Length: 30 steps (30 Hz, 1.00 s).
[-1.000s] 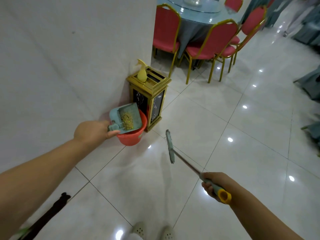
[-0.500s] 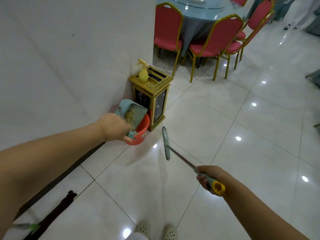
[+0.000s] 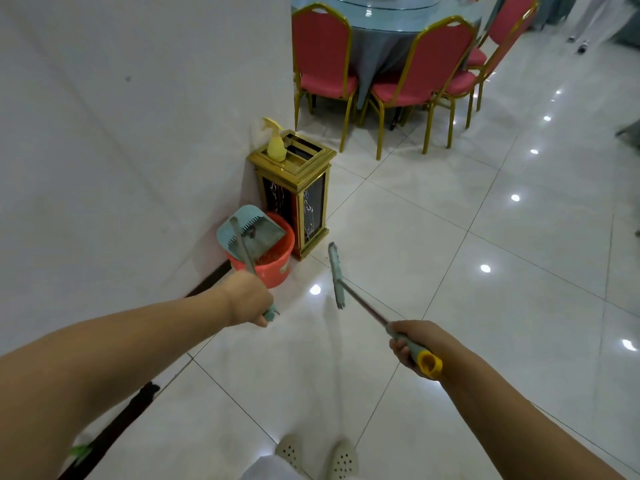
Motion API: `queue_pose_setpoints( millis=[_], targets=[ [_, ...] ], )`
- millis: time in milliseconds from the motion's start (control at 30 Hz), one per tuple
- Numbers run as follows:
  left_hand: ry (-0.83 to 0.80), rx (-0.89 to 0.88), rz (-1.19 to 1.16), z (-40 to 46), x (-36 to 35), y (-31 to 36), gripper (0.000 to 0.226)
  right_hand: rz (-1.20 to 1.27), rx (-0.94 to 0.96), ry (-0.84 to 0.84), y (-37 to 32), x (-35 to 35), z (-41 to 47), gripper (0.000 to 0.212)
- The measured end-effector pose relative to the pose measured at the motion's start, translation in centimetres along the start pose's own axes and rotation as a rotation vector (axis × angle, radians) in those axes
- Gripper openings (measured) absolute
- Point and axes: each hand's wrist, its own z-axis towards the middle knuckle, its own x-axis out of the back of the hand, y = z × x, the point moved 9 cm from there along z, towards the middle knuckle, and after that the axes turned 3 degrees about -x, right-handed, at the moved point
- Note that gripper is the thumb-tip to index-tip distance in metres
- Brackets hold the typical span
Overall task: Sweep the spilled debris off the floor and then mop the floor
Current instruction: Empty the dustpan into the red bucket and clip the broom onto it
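- Setting: glossy white tiled floor (image 3: 433,237) beside a white wall; red gold-framed chairs (image 3: 426,64) stand far right.
- Left hand (image 3: 247,299): fingers wrapped round the handle of the teal plastic dustpan (image 3: 254,230), tipped steeply over the round orange plastic bucket (image 3: 273,268) near the gold-trimmed black bin (image 3: 298,199).
- Right hand (image 3: 412,341): fingers clamped on the yellow-capped grip of the teal long-handled broom (image 3: 336,275), head raised off the floor.
- Technique: keep the pan's lip inside the bucket rim, so that any debris falls in.

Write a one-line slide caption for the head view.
Left hand tips the dustpan over the red bucket while right hand holds the broom above the floor.
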Motion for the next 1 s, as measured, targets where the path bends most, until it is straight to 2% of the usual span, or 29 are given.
queue_pose_setpoints(
  millis=[167, 300, 633, 733, 900, 1000],
  targets=[
    [-0.054, 0.004, -0.007, -1.1, -0.7, 0.9, 0.031, 0.01, 0.012, -0.017, -0.1, 0.3, -0.4, 0.013],
    [-0.051, 0.009, 0.1, -1.7, 0.1, 1.8, 0.036, 0.042, -0.008, -0.07, 0.1, 0.2, -0.8, 0.015],
    [-0.066, 0.011, 0.111, -1.9, 1.0, 3.5, 0.035, 0.067, -0.051, -0.152, 0.5, -0.1, -0.7, 0.011],
    [-0.07, -0.009, 0.053, -1.8, 0.7, 4.6, 0.035, 0.073, -0.044, -0.157, 0.5, -0.2, -0.5, 0.011],
    [-0.017, 0.101, -0.031, -2.5, 1.5, 2.3, 0.043, 0.075, -0.07, -0.17, 0.5, -0.5, -0.4, 0.016],
    [0.073, 0.122, 0.004, -3.0, 2.2, 1.1, 0.046, -0.087, -0.037, -0.074, -0.1, -0.4, 0.0, 0.026]
  ],
)
